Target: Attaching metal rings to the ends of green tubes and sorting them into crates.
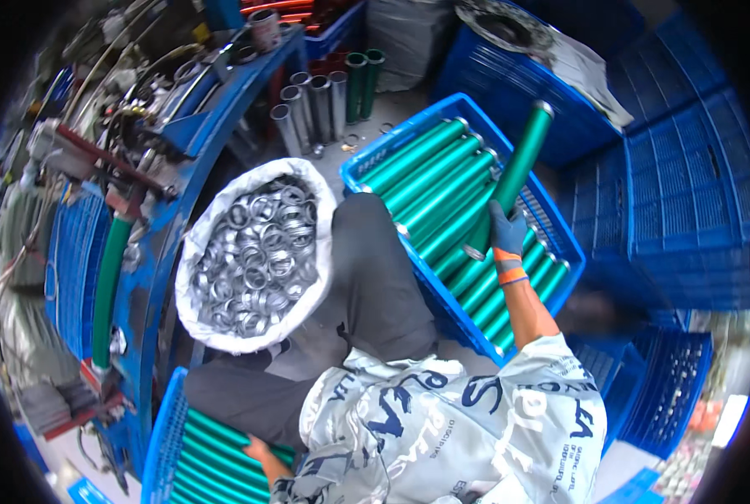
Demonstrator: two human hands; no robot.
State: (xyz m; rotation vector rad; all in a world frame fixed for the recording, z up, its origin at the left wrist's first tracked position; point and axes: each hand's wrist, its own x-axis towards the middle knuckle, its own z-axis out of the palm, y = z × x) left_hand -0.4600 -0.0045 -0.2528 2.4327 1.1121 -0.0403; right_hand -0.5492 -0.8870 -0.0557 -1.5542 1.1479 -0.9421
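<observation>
Held in the right fingers [499, 220]: 1 green tube [524, 158], on a slant over the blue box [402, 131]. Wrapped round it below the middle, with a short end just under the right fingers and a long end up and away from them. Covered by a blue glove [511, 238], so likely good at stopping a slip.

Looks smooth and shiny, so maybe slippy to bare skin. Seems stiff, with no bend to be seen. Probably hollow and not too heavy, but cannot tell for sure. Might tip when gripped so near 1 end. Best to take hold at the middle. Go easy on the 2 pale ends, maybe quick to dent, and on the green coat, maybe quick to scratch.

Under the right fingers, more tubes [430, 186] in rows. Well off to their left, a white bag [326, 197] of rings [262, 252]. By the left fingers [252, 445], green tubes [211, 458] in the left box [163, 428]. Cannot tell there if spread or pressed together, or if touching.
</observation>
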